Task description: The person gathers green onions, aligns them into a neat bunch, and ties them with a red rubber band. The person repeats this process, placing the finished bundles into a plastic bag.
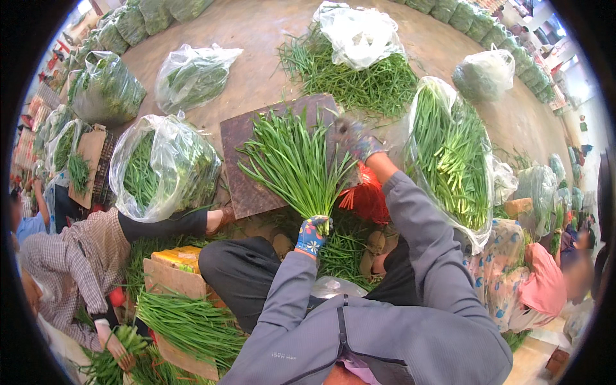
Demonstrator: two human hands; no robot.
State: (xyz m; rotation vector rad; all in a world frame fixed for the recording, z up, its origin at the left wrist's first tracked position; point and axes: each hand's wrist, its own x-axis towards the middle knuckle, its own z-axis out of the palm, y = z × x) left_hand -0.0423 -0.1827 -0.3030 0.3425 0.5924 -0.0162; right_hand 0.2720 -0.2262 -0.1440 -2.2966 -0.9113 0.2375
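My left hand (312, 236), in a blue floral glove, grips a bunch of garlic chives (293, 159) by the pale stem ends. Its long green leaves fan out away from me over a dark, worn board (248, 187). My right hand (353, 137), also gloved, is beside the leaf tips at the board's right edge. Motion blurs that hand, so its fingers and anything in them cannot be made out. Just below my right wrist hangs a bundle of red plastic strips (368, 197). Loose green leaves (341, 245) cover the floor between my feet.
An open plastic bag of chives (452, 159) stands at my right, another bag (163, 168) at left. Beyond the board lies a leaf heap (356, 77) under white plastic. Chives (187, 322) rest on a cardboard-sided box near my left knee. A co-worker (72, 269) sits close at left.
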